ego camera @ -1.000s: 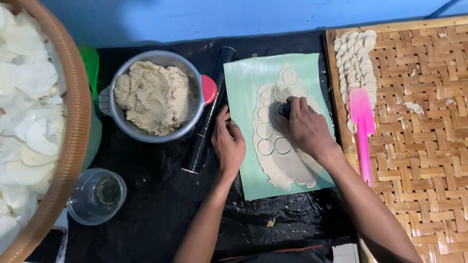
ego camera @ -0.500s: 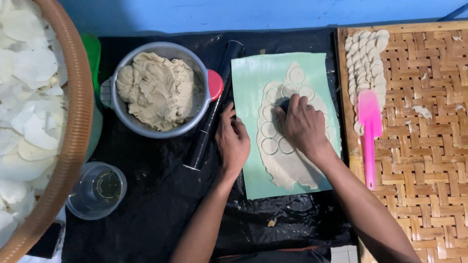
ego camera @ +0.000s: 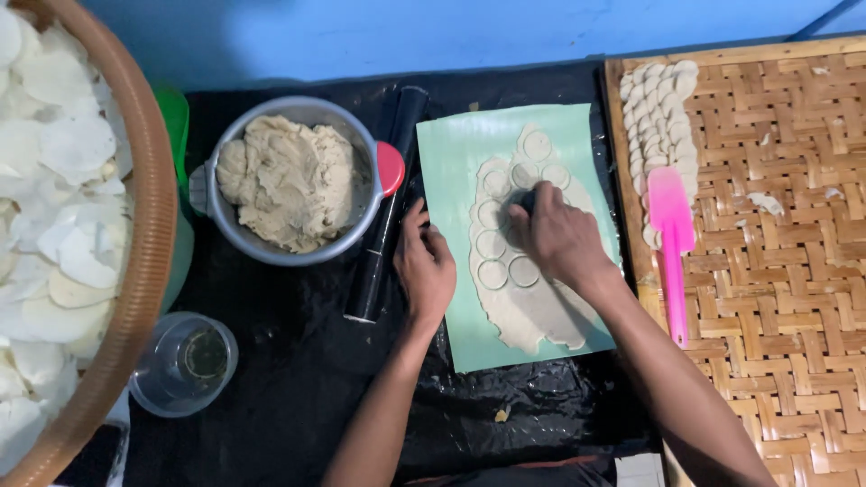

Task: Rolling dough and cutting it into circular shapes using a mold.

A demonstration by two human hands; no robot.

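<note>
A thin sheet of dough (ego camera: 532,307) lies flat on a light green mat (ego camera: 451,153) in the middle of the desk. Many round circles are pressed into the top half of the dough.

The right hand (ego camera: 559,239) sits on the dough. Its grip is closed around a small dark round cutter (ego camera: 526,198), and only a bit of the cutter peeks out by the fingertips. The cutter is pushed down on the dough among the circles.

The left hand (ego camera: 426,266) lies flat on the left edge of the green mat. Its fingers are stretched out and it holds nothing.

Just left of the mat lies a black rolling pin (ego camera: 386,216). Next to that is a metal bowl (ego camera: 225,230) with a red handle, full of a big lump of soft dough (ego camera: 289,180).

A clear plastic cup (ego camera: 180,365) stands near the bottom left. A big round basket (ego camera: 149,271) at the far left holds lots of white chips (ego camera: 63,180).

On the right is a woven bamboo tray (ego camera: 776,271). Cut dough rounds (ego camera: 654,99) lie in rows along its left side. A pink spatula (ego camera: 672,234) lies on the tray beside them.

A black plastic sheet (ego camera: 298,397) covers the desk under everything.
</note>
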